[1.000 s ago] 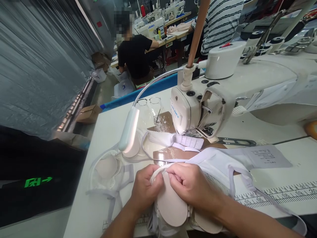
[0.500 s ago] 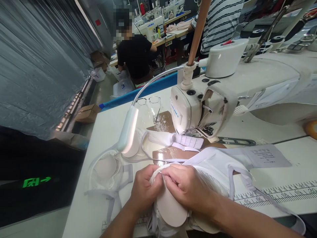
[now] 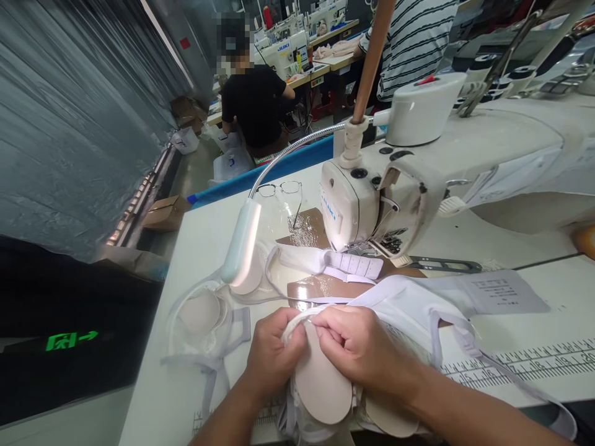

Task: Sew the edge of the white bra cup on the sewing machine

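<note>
Both hands are working closely together at the top edge of a white garment (image 3: 299, 321), whose pale oval cup (image 3: 325, 390) is hanging just below and between them. The step in hand appears to be gripping and shaping that edge by finger, away from the sewing machine (image 3: 353, 204), which is standing beyond the right hand and is not touching what the hands are holding. The next move seems to be calling for a firm pinch from both sides, with the edge lying smooth between the thumbs.

The left hand (image 3: 274, 347) is closing around the rolled edge, its thumb lying along the near side and its fingers curling behind. The right hand (image 3: 356, 344) is also closing, its thumb and forefinger pinching the edge just beside the left thumb while its other fingers are folding inward. What the fingertips are doing behind the fabric is hidden. The forearms (image 3: 460, 396) are reaching in from the lower corners and slanting toward each other, so the two hands are nearly meeting, with their backs turning mostly upward.

To the left of the left hand, another white garment (image 3: 199, 313) is lying on the surface (image 3: 199, 229). Beyond that hand, a lamp (image 3: 242, 241) is shining down. A pale lilac band (image 3: 506, 291) is spreading out to the right of the right hand, with metal snips (image 3: 446, 265) resting beyond it; whether the band is joining the held piece is hard to tell.
</note>
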Available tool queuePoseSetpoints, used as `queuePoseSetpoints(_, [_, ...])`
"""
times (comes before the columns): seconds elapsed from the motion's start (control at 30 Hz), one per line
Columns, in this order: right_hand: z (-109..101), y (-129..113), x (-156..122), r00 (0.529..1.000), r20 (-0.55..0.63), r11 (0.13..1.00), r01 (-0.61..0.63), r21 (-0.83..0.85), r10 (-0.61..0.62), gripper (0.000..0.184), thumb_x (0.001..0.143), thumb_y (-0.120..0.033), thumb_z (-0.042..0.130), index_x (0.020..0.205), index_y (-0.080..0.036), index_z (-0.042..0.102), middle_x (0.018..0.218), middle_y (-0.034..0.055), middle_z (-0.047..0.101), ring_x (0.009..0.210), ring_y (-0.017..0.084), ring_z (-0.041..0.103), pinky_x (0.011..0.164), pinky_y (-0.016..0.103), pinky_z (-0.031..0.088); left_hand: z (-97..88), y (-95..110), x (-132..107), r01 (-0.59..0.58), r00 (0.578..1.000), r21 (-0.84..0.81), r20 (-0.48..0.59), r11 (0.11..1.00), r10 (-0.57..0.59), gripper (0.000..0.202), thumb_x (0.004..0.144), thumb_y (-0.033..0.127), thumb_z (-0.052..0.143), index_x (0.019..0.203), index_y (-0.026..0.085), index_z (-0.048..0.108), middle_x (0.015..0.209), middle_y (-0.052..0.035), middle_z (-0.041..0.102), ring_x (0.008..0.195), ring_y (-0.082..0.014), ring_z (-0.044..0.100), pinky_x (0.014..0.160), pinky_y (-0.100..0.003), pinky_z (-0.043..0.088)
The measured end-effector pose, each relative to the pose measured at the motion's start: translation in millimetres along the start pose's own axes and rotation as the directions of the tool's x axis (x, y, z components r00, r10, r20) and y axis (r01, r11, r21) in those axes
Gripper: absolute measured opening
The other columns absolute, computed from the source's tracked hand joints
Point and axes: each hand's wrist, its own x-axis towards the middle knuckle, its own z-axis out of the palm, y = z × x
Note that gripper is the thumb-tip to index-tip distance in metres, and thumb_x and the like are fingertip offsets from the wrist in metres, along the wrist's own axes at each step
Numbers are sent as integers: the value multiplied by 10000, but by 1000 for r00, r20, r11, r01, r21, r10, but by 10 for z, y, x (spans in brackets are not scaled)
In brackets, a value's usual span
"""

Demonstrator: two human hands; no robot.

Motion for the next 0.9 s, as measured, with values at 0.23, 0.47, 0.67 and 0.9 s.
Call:
queuePoseSetpoints(0.23, [63, -21, 6, 996, -5, 996, 93, 8, -93, 242, 826, -102, 416, 751, -171, 636, 628, 17, 580, 581, 127, 498, 550, 248, 368, 0, 0, -5, -29, 1000, 5, -3, 1000, 29, 104, 845, 220, 516, 856, 192, 616, 773, 17, 637, 726, -126, 556, 679, -214, 430])
queuePoseSetpoints(0.47, [55, -31, 7, 1000, -19, 998, 24, -63, -25, 240, 821, -106, 397, 639, -170, 540, 577, 10, 529, 548, 123, 465, 533, 248, 351, -4, 2, 15, 1, 1000, -8, 3, 1000, 0, 128, 860, 262, 510, 861, 194, 619, 778, 15, 633, 725, -124, 551, 665, -210, 431])
queuePoseSetpoints(0.67, [21, -5, -21, 998, 13, 981, -55, -186, 58, 220, 779, -106, 394, 577, -183, 354, 535, -17, 441, 497, 103, 384, 484, 250, 262, -12, -23, 14, 75, 997, -34, 1, 997, -75, 130, 852, 284, 524, 830, 184, 604, 760, 10, 605, 705, -122, 524, 629, -207, 424])
queuePoseSetpoints(0.9, [-101, 20, 12, 987, 71, 974, -129, -185, 144, 197, 787, -127, 396, 600, -170, 436, 576, -3, 485, 552, 118, 423, 531, 262, 278, -60, -76, 37, 159, 987, -198, 47, 967, -152, 190, 827, 353, 582, 875, 171, 605, 767, 0, 589, 646, -102, 500, 603, -209, 408])
